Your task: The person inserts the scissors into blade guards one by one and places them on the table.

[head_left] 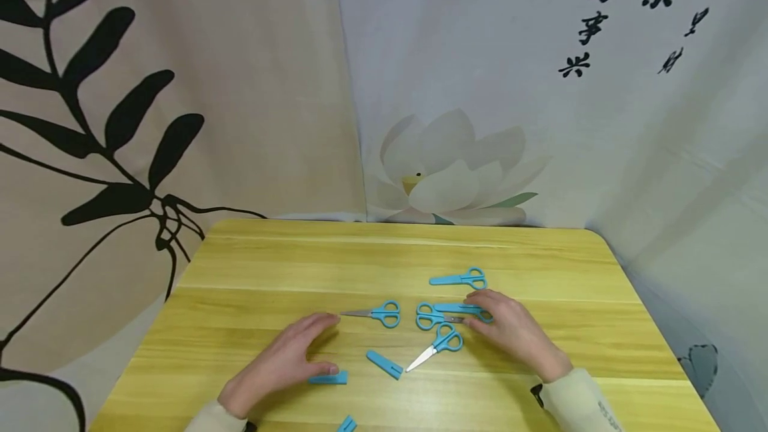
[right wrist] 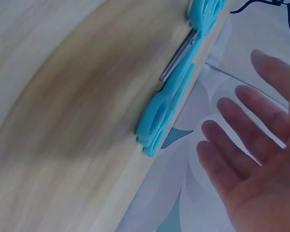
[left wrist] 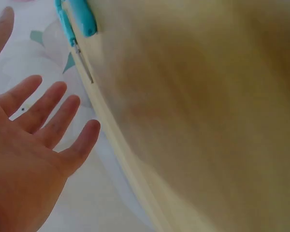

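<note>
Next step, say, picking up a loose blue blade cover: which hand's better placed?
Probably the left hand: it's open, its thumb right at one blue cover. The right hand is farther off, beside the covered scissors.

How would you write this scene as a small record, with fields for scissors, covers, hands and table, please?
bare scissors: three pairs, blue handles
covered scissors: two pairs
loose covers: three, blue
left hand: open, thumb at one cover; contact unclear
right hand: open, at the two middle pairs; contact unclear
table: yellowish wood grain
</note>
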`<move>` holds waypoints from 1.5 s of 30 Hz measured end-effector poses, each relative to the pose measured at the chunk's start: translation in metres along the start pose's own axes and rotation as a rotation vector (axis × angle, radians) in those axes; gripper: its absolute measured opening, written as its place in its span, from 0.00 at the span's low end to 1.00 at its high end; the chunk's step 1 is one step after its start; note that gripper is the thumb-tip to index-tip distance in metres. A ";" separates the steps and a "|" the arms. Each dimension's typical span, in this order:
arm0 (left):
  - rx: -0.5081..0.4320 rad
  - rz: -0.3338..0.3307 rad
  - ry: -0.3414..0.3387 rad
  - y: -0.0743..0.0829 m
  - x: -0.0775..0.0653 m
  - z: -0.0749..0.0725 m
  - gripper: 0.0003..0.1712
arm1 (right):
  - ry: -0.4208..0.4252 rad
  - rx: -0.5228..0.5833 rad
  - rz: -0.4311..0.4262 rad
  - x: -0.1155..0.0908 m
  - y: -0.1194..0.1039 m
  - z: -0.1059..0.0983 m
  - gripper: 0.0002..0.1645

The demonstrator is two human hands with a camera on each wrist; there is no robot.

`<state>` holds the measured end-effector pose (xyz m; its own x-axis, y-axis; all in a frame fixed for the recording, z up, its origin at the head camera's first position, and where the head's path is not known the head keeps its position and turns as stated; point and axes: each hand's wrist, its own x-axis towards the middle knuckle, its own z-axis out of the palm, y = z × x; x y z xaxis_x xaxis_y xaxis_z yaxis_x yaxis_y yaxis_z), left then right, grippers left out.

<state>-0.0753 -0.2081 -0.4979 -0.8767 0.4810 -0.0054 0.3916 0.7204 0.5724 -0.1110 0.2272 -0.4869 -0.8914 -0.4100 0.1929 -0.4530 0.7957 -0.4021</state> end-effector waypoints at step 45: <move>-0.039 0.134 -0.142 -0.009 -0.011 0.012 0.09 | -0.116 0.212 -0.240 -0.009 -0.014 0.025 0.20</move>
<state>-0.0654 -0.2137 -0.5127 -0.7682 0.6389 -0.0407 0.4887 0.6264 0.6073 -0.0964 0.2087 -0.5059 -0.7468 -0.6321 0.2067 -0.6268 0.5650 -0.5366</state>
